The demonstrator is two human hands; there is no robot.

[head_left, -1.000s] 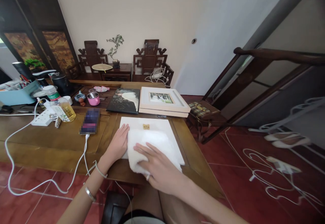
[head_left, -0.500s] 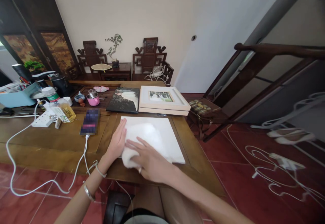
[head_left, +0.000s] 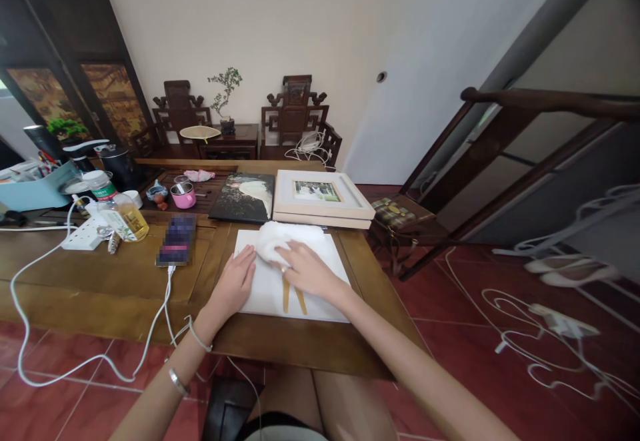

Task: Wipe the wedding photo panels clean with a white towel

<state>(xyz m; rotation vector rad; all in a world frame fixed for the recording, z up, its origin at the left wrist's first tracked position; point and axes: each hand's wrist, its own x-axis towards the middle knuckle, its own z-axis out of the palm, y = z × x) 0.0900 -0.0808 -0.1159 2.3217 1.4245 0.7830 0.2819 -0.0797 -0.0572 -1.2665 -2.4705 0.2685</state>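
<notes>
A flat white panel (head_left: 265, 298) lies on the wooden table before me, with two gold-brown strips (head_left: 295, 294) showing on its lower half. My right hand (head_left: 305, 268) is closed on a bunched, fluffy white cloth (head_left: 285, 234) and presses it against the upper part of the panel, hiding that area. At the panel's left edge rests my left hand (head_left: 237, 280), fingers stretched out and holding nothing. Behind the panel are a dark picture with a white figure (head_left: 255, 190) and a stack of pale-framed pictures (head_left: 325, 198).
To the left are a phone (head_left: 176, 240) on a charging cable, a power strip (head_left: 83, 236), a bottle of yellow liquid (head_left: 133, 221) and a pink cup (head_left: 183, 194). A light blue organizer (head_left: 37, 191) stands farther left. A wooden chair (head_left: 500, 141) is at right.
My right hand has moved the cloth from the panel's near left to its far edge, uncovering the gold-brown strips. My left hand stays at the left edge, slightly shifted.
</notes>
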